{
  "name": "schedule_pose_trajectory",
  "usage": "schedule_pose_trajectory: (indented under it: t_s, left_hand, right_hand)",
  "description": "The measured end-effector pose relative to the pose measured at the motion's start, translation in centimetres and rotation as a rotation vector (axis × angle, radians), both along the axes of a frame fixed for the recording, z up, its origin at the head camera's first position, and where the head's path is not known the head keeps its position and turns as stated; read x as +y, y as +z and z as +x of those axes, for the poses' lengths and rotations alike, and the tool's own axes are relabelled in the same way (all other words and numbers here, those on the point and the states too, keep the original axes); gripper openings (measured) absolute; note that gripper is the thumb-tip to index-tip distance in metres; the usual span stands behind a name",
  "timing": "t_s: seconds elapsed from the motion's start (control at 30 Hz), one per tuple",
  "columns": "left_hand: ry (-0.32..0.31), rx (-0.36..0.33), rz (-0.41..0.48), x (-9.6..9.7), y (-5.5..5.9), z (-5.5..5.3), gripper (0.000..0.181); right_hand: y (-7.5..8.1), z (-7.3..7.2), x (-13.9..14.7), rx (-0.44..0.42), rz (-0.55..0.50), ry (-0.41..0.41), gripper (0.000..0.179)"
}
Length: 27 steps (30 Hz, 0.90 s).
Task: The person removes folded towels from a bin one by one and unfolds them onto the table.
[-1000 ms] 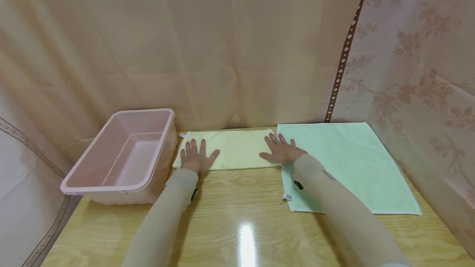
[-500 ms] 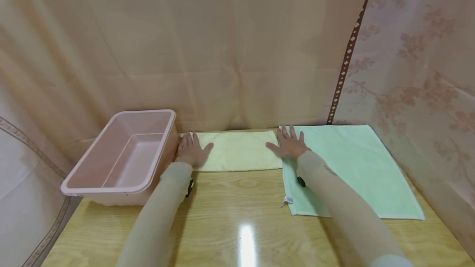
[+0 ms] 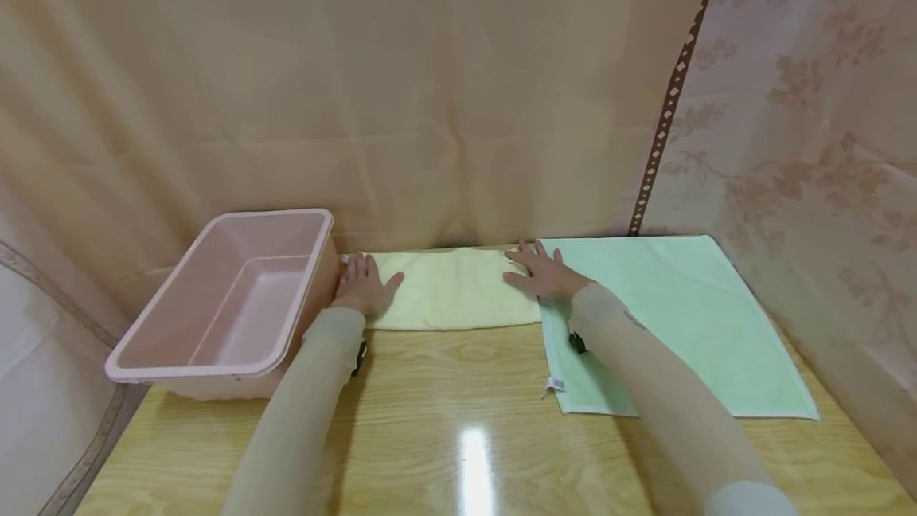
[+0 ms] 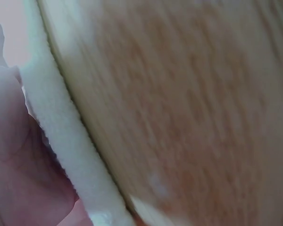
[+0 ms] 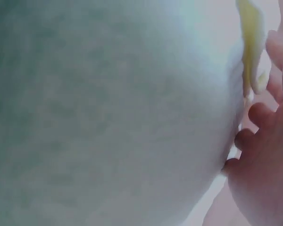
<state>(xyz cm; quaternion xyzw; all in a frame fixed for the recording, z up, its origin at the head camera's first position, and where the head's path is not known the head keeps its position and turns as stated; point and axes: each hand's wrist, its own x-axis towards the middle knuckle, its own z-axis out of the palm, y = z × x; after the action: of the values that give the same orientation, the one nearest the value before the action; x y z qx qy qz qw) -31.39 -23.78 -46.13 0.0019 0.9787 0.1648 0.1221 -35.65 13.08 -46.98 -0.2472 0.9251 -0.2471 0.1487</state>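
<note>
A pale yellow towel (image 3: 451,289) lies as a long strip along the back of the table. My left hand (image 3: 361,289) rests flat on its left end, thumb spread to the right. At the other end is my right hand (image 3: 546,275), palm down, with thumb and forefinger apart over the yellow edge and the other fingers over the green towel (image 3: 666,317). In the right wrist view a yellow fold (image 5: 251,47) stands up beside the thumb, and bent fingertips touch the green cloth. The left wrist view shows the yellow towel's thick front edge (image 4: 70,127) beside the left hand.
A pink plastic basin (image 3: 308,305) stands at the left, close to the left hand and forearm. Wooden tabletop (image 3: 430,404) extends in front of the towels. A beige curtain (image 3: 401,102) hangs directly behind the table, and a floral one (image 3: 809,150) at the right.
My left hand has slid left to the yellow towel's end. The right hand moved right, then slightly back left, and the towel's far right corner now looks drawn in under its fingers.
</note>
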Motion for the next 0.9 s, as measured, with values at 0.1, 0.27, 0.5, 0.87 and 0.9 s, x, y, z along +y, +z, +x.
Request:
schedule_pose_trajectory:
  t_s: [0.1,0.27,0.5,0.87,0.9]
  left_hand:
    - [0.003,-0.003,0.003,-0.2,0.1,0.0,0.090]
    - [0.007,-0.001,0.003,0.0,0.1,0.2,0.090]
    - [0.017,-0.017,-0.020,0.1,-0.3,-0.3,0.091]
    - [0.038,-0.012,-0.014,0.1,-0.7,-0.6,0.092]
    - [0.039,-0.011,-0.009,0.1,-0.8,-0.6,0.093]
  right_hand:
    - [-0.2,-0.4,-0.6,-0.003,-0.081,-0.037,0.066]
    - [-0.2,-0.3,-1.7,0.020,-0.014,-0.142,0.076]
    - [-0.5,-0.7,-2.0,0.065,0.010,-0.094,0.063]
    - [-0.4,-0.6,-2.4,0.109,0.040,-0.145,0.069]
    - [-0.3,-0.6,-2.6,0.102,0.072,-0.160,0.070]
